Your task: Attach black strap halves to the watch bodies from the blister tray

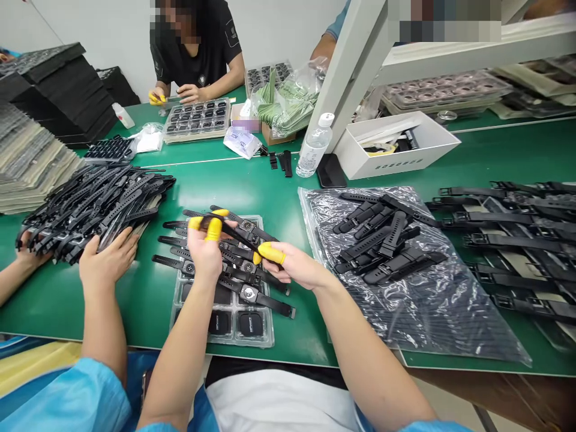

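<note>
While both hands hover over the clear tray (265, 339), the left hand (204, 252) pinches one end of a black watch strap (231, 231) between yellow-capped fingertips (213, 228), and the right hand (292, 264) closes on the strap's other end, its own yellow finger cot (272, 253) pressed against it. That strap hangs just above the tray, stretched between the two hands. Beneath it, a row of watches with straps attached (238, 282) lies across the tray, with dark watch bodies in the near compartments. Off to the left, a co-worker's hand (108, 261) rests flat against a big heap of black straps (90, 210) on the green bench (270, 192). To the right, loose strap halves (387, 240) lie on a crinkled plastic sheet (427, 312), and further right more buckled straps (517, 240) are laid out in rows. At the back, a water bottle (315, 147) stands beside a white box (396, 150), and a person in black works across the bench at another tray of watch bodies (198, 117).
</note>
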Demonstrator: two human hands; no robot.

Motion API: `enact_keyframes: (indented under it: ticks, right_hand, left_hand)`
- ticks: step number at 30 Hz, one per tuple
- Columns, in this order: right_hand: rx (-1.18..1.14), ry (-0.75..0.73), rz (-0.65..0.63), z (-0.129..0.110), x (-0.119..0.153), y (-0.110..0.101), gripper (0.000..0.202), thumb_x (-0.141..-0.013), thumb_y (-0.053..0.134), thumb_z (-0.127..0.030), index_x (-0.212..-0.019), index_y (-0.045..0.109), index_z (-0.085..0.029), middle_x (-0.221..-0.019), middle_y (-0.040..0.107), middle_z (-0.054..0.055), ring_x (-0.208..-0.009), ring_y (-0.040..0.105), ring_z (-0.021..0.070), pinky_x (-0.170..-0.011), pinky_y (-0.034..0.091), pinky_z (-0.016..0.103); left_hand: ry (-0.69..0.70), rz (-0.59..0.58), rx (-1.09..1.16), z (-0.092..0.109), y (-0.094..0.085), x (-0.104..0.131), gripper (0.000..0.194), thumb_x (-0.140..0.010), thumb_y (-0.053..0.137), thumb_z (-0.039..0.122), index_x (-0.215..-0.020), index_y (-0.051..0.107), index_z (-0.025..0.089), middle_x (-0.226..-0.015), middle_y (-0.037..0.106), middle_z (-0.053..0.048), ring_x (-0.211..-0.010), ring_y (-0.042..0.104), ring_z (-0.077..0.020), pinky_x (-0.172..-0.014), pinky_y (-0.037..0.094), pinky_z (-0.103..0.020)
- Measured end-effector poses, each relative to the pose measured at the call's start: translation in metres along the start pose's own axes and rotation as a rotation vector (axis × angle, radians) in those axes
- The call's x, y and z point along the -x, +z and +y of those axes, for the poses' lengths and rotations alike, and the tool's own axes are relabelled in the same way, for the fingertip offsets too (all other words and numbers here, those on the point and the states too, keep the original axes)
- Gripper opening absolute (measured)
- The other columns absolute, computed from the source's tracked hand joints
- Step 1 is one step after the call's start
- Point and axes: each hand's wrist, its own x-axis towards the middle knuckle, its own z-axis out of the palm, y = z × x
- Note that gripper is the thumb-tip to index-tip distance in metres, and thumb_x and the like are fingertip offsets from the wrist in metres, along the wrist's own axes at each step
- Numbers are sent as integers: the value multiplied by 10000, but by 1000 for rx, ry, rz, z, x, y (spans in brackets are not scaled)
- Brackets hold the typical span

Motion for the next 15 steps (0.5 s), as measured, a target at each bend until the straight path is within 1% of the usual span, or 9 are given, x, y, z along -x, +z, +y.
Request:
enact_keyframes:
  ticks: [1,2,5,7,8,9,11,13,15]
  right_hand:
    - [47,9,29,-1,1,-3,437,-894,713,-605,-866,551,-200,-593,436,-89,-422,278,47,-380,241,191]
    - [80,-4,79,-1,1,-5,424,-887,726,-587,-874,548,-202,-594,444,-90,-422,296,48,-385,260,191]
    - [79,-129,236,-2,0,-7,409,-879,740,-564,-933,528,-218,-622,519,-84,-429,384,62,-418,341,200]
    - [28,-211,269,-1,-2,-3,403,-888,722,-562,-977,525,-222,-645,568,-77,-433,413,67,-430,355,201]
    - [1,-229,259,-1,-2,0,399,-890,714,-558,-991,528,-220,-649,579,-74,-432,411,65,-427,343,198]
    - [-23,-232,244,-1,-3,4,396,-888,713,-551,-996,530,-217,-645,579,-75,-428,398,62,-421,325,194]
    - [-60,-211,205,1,-3,10,384,-872,721,-528,-971,530,-211,-634,570,-77,-425,377,56,-412,300,187]
    - [-78,-183,166,2,-4,14,366,-855,729,-502,-933,528,-206,-620,564,-74,-424,367,55,-406,293,186]
    - [-92,-161,135,2,-4,14,344,-843,728,-478,-902,531,-202,-590,550,-73,-416,351,56,-397,277,187]
  left_hand:
    - [-32,28,72,2,14,-1,515,-965,559,733,-1036,666,234,-1042,795,-115,-1002,778,-242,-852,649,-447]
    - [-35,116,146,1,38,-1,489,-962,579,719,-1050,657,244,-1068,798,-111,-966,779,-229,-821,658,-427]
    - [-48,91,206,-10,130,2,479,-947,663,624,-1219,591,237,-1251,764,-111,-864,792,-206,-711,671,-374]
    - [-106,-45,302,-19,174,7,481,-948,680,539,-1295,582,221,-1315,737,-132,-803,792,-212,-632,662,-349]
    - [-99,-126,305,-23,187,10,458,-956,675,481,-1321,593,217,-1321,734,-132,-818,792,-216,-629,660,-339]
    - [-63,-208,284,-26,193,12,425,-962,665,409,-1337,611,215,-1325,732,-129,-881,793,-225,-675,669,-342]
    - [103,-318,176,-29,192,17,392,-956,613,245,-1345,651,217,-1338,724,-112,-1093,757,-241,-888,665,-380]
    - [300,-369,56,-30,184,19,472,-915,543,107,-1355,668,220,-1360,701,-101,-1266,675,-237,-1099,576,-422]
    - [429,-403,-35,-31,179,19,568,-872,488,35,-1379,662,223,-1372,674,-100,-1322,628,-226,-1174,515,-434]
